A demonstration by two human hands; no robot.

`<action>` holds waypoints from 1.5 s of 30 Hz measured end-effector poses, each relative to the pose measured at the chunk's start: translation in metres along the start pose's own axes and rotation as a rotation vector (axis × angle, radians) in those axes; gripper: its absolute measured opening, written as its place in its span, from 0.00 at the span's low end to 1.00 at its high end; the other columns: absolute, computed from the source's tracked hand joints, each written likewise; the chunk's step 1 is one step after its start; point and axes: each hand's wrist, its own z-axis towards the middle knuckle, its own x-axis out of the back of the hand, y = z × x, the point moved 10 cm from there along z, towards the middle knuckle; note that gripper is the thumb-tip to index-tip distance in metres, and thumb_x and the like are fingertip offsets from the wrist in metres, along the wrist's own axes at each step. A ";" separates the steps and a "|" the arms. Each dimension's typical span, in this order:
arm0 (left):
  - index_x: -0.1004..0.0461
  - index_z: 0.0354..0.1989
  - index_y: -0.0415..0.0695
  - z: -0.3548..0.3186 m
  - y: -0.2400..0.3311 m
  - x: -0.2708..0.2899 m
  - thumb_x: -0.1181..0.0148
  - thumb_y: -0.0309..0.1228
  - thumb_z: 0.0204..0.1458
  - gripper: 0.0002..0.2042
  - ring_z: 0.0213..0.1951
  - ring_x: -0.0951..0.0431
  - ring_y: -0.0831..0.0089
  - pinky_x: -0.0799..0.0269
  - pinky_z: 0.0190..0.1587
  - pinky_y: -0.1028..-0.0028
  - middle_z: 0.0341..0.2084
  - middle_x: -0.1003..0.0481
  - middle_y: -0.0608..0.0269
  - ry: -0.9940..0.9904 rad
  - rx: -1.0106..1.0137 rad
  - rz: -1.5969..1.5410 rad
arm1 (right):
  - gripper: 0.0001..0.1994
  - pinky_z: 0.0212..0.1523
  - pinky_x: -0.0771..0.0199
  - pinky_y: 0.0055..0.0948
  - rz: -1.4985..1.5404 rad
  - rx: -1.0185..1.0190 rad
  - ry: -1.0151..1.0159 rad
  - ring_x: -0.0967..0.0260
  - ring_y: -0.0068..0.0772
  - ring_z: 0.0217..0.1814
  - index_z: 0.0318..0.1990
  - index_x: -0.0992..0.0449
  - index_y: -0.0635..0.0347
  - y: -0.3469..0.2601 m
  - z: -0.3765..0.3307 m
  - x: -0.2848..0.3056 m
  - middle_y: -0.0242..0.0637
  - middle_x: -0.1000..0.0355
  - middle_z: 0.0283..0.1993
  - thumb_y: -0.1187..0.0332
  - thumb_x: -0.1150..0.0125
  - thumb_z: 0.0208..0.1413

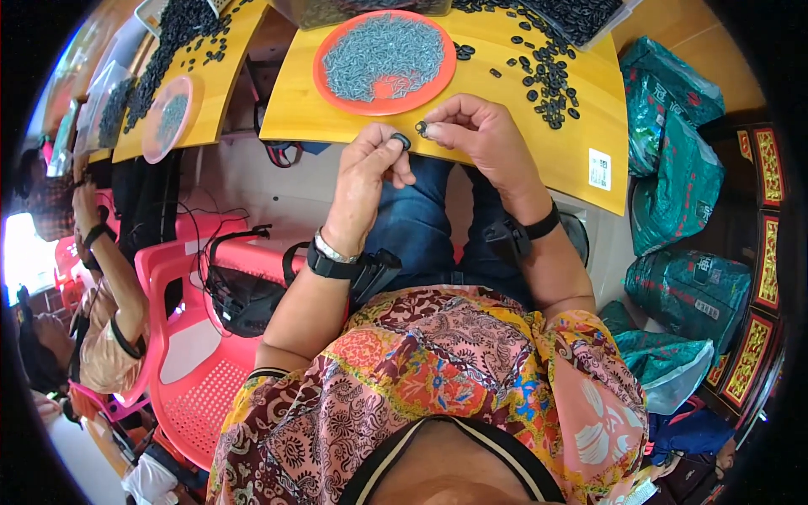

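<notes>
Over the near edge of the yellow table (295,109), my two hands are close together. Pinched between the thumb and fingers of my left hand (364,177) is a small black oval plastic part (401,141). My right hand (488,139) has a small dark ring-like piece (422,129) at its thumb and fingertips; its exact kind is too small to make out. The two pieces are apart. Just beyond my hands sits a red plate (370,108) with a heap of small silvery screws (383,55).
Loose black oval parts (551,80) are scattered at the table's right, beside a clear tub (619,21). Green bags (677,189) stand right of the table. A pink chair (189,387) is at left, near another person (109,328) at a second table (198,80).
</notes>
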 end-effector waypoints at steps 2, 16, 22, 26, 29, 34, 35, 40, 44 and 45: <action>0.33 0.32 0.41 -0.001 0.001 0.000 0.54 0.29 0.55 0.05 0.21 0.31 0.78 0.38 0.26 0.81 0.18 0.30 0.65 0.001 -0.011 0.006 | 0.05 0.34 0.34 0.14 0.048 0.009 -0.005 0.35 0.13 0.31 0.35 0.25 0.64 0.002 -0.001 -0.003 0.26 0.28 0.30 0.76 0.40 0.50; 0.33 0.33 0.40 -0.004 0.005 -0.002 0.54 0.28 0.55 0.05 0.23 0.32 0.79 0.38 0.28 0.82 0.19 0.30 0.66 -0.010 -0.038 0.067 | 0.06 0.37 0.33 0.14 -0.238 0.157 0.167 0.34 0.12 0.32 0.36 0.25 0.64 -0.018 -0.008 0.017 0.26 0.28 0.31 0.75 0.41 0.51; 0.33 0.32 0.41 0.002 -0.003 -0.001 0.54 0.28 0.55 0.05 0.21 0.33 0.81 0.39 0.26 0.82 0.18 0.32 0.68 0.024 -0.033 0.183 | 0.07 0.36 0.33 0.14 -0.394 0.219 0.369 0.34 0.12 0.33 0.38 0.24 0.65 -0.034 -0.020 0.071 0.27 0.27 0.32 0.75 0.42 0.51; 0.33 0.28 0.39 0.008 -0.008 -0.016 0.51 0.28 0.53 0.06 0.21 0.34 0.82 0.39 0.23 0.78 0.15 0.34 0.69 0.023 -0.097 0.476 | 0.08 0.37 0.34 0.14 -0.372 0.204 0.367 0.34 0.12 0.35 0.40 0.25 0.65 -0.035 -0.026 0.080 0.28 0.27 0.32 0.75 0.44 0.53; 0.33 0.28 0.38 0.015 0.009 -0.044 0.49 0.28 0.50 0.06 0.21 0.28 0.62 0.35 0.25 0.67 0.16 0.31 0.55 0.000 -0.272 0.770 | 0.09 0.38 0.34 0.14 -0.340 0.169 0.290 0.34 0.13 0.35 0.42 0.25 0.66 -0.025 -0.027 0.078 0.28 0.28 0.32 0.75 0.45 0.53; 0.32 0.29 0.37 0.056 0.016 -0.067 0.49 0.30 0.49 0.07 0.28 0.27 0.47 0.33 0.30 0.60 0.20 0.29 0.44 -0.006 -0.461 0.942 | 0.09 0.33 0.33 0.17 -0.158 0.206 0.256 0.33 0.15 0.30 0.39 0.25 0.67 -0.014 -0.018 0.066 0.30 0.26 0.30 0.75 0.44 0.52; 0.31 0.30 0.37 0.061 0.017 -0.067 0.49 0.29 0.49 0.07 0.29 0.27 0.48 0.33 0.31 0.60 0.22 0.28 0.44 0.021 -0.445 0.939 | 0.08 0.33 0.32 0.17 -0.123 0.201 0.268 0.33 0.15 0.31 0.39 0.26 0.67 -0.012 -0.017 0.068 0.31 0.26 0.31 0.75 0.44 0.51; 0.30 0.33 0.38 0.061 0.005 -0.053 0.53 0.26 0.54 0.06 0.20 0.31 0.81 0.36 0.22 0.80 0.18 0.32 0.67 -0.006 -0.453 0.726 | 0.07 0.34 0.33 0.16 -0.054 0.138 0.266 0.32 0.16 0.33 0.39 0.29 0.66 -0.005 -0.016 0.067 0.32 0.27 0.32 0.74 0.45 0.53; 0.31 0.33 0.40 0.042 -0.014 -0.053 0.54 0.27 0.55 0.06 0.19 0.33 0.81 0.39 0.22 0.82 0.18 0.32 0.69 -0.072 -0.092 0.296 | 0.06 0.33 0.30 0.18 -0.011 0.107 0.278 0.30 0.18 0.31 0.35 0.29 0.70 0.000 -0.015 0.059 0.35 0.26 0.30 0.75 0.45 0.51; 0.32 0.32 0.40 0.039 -0.015 -0.053 0.55 0.28 0.55 0.06 0.19 0.33 0.82 0.40 0.22 0.82 0.18 0.32 0.69 -0.070 -0.090 0.272 | 0.06 0.33 0.30 0.18 -0.016 0.109 0.263 0.30 0.18 0.31 0.35 0.29 0.70 0.002 -0.014 0.054 0.35 0.26 0.30 0.75 0.45 0.51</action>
